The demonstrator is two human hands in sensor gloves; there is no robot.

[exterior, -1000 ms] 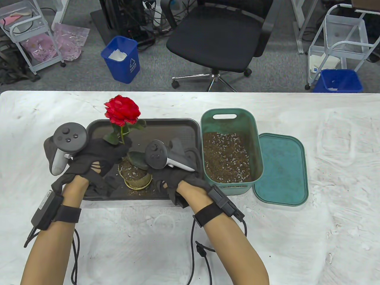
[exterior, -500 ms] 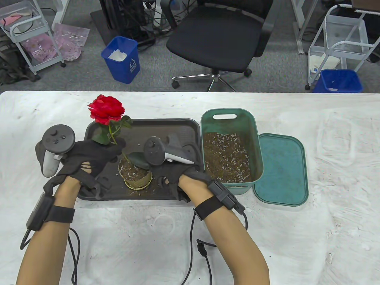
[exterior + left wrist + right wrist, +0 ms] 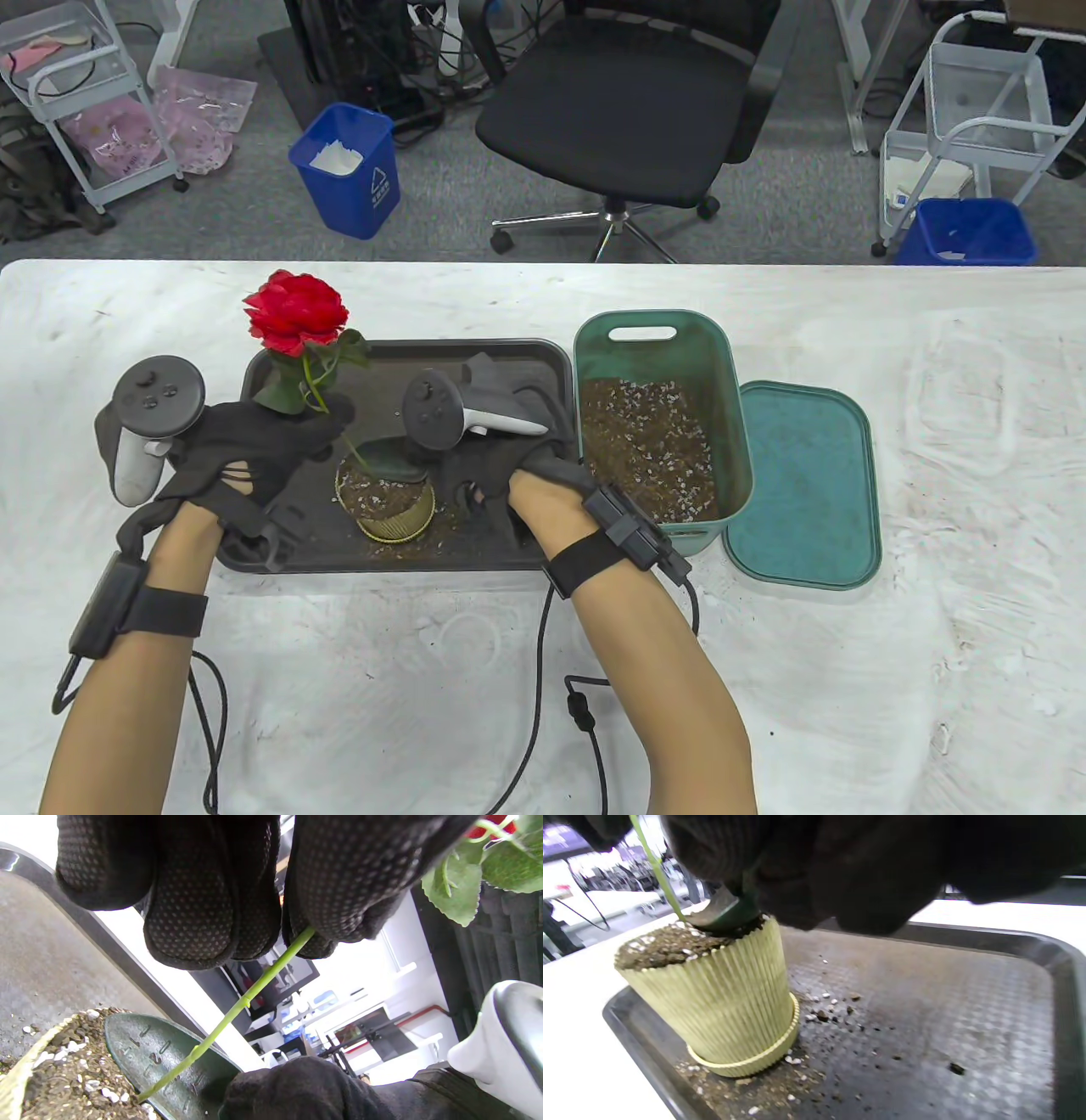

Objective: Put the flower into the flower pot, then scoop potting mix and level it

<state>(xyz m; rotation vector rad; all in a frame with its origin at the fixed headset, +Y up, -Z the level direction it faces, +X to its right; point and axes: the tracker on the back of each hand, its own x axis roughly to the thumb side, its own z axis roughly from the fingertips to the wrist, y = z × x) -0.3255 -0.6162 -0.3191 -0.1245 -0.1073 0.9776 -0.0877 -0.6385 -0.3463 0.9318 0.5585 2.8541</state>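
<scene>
White, smeared table surface (image 3: 848,679) fills the near field, crossed by the glove cables. On it a dark tray (image 3: 509,361) is set, presumably so that spilled grains are caught. At the tray's near left the ribbed yellow flower pot (image 3: 394,509) stands upright, filled almost to the rim with potting mix (image 3: 661,946). The flower (image 3: 295,312) is held by its green stem (image 3: 237,1012), pinched between the fingertips (image 3: 339,899) of the left hand (image 3: 246,441); the stem is seen entering the mix while the red bloom leans far-left, so the pinch is judged to steady it during filling. The right hand (image 3: 501,475) is curled round a dark green trowel (image 3: 169,1056), whose blade rests on the mix at the pot's far right rim, beside the stem; levelling or depositing is judged to be in hand, which of the two cannot be told. Just right of the tray a green bin (image 3: 730,407) of mix is kept within reach, its lid (image 3: 806,484) laid flat beside it. Beyond the table an office chair (image 3: 628,110) and two blue waste bins (image 3: 348,170) are seen; a white symbol and small print on the left bin cannot be read.
</scene>
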